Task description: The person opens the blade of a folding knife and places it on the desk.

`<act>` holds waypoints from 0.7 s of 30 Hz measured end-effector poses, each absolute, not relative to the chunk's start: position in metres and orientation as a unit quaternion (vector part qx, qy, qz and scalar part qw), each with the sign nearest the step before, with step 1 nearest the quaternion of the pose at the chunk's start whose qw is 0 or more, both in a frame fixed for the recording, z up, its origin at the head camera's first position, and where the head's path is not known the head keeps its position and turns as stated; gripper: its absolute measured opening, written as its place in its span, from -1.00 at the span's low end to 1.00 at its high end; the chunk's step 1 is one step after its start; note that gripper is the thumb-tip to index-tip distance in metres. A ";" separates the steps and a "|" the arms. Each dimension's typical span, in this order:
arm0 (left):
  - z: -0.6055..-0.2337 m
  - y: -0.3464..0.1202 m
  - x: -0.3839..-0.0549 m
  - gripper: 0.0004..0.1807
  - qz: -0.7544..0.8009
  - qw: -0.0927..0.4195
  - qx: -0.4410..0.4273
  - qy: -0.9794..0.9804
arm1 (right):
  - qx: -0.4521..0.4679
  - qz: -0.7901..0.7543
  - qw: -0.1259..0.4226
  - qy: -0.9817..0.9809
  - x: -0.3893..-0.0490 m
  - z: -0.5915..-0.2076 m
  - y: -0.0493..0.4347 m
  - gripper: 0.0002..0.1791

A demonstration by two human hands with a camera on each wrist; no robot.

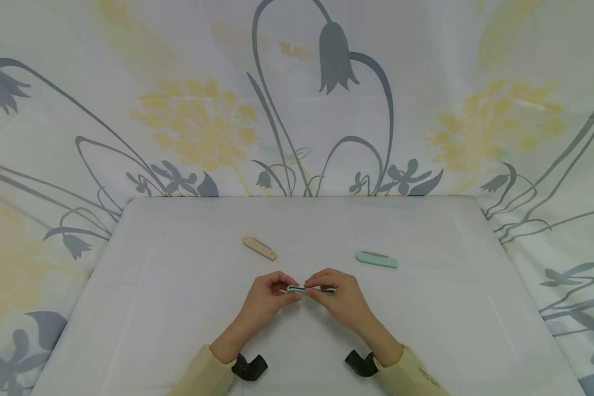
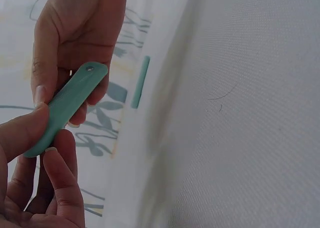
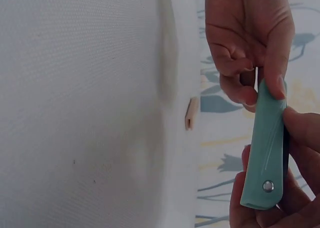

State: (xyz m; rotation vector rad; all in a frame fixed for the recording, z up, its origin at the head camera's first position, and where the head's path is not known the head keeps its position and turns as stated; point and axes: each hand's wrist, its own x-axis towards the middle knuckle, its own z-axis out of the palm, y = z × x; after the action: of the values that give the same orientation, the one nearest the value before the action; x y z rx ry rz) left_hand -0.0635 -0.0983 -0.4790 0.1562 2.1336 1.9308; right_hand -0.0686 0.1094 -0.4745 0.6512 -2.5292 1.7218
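Observation:
Low over the table, both hands hold a mint-green folding knife (image 1: 296, 289) between them. My left hand (image 1: 267, 295) pinches its rounded end with thumb and fingers. Toward the riveted end, my right hand (image 1: 344, 296) grips it with the thumb on the near side. In the left wrist view the knife (image 2: 70, 107) slants, its broad handle face showing. A dark strip runs along the handle's edge in the right wrist view, where the knife (image 3: 265, 148) looks folded; fingers cover part of that edge.
A beige folding knife (image 1: 259, 248) lies on the white table (image 1: 178, 308) beyond my left hand. Another mint-green folding knife (image 1: 376, 259) lies beyond my right hand. Flower-patterned cloth (image 1: 297, 110) rises behind the table and at its sides. Black devices (image 1: 249, 367) sit at both wrists.

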 end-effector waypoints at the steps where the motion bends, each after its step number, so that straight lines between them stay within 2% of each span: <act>1: -0.479 -0.098 -0.063 -0.78 0.666 0.132 0.053 0.732 | 0.208 0.548 0.007 -0.810 -0.069 -0.474 0.109 -0.89; 6: -0.481 -0.098 -0.063 -0.77 0.670 0.136 0.051 0.728 | 0.209 0.549 0.025 -0.809 -0.068 -0.476 0.107 -0.94; 16: -0.479 -0.099 -0.067 -0.80 0.654 0.123 0.063 0.743 | 0.232 0.518 0.113 -0.816 -0.066 -0.481 0.100 -0.96; 21: -0.474 -0.098 -0.068 -0.79 0.649 0.121 0.057 0.749 | 0.217 0.516 0.122 -0.820 -0.065 -0.483 0.098 -0.92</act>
State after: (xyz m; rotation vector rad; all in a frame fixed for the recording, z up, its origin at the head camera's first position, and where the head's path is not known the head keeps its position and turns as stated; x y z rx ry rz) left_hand -0.0678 -0.0984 -0.4741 0.1674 2.1871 1.8945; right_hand -0.0654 0.0979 -0.4829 0.6325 -2.3931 1.5047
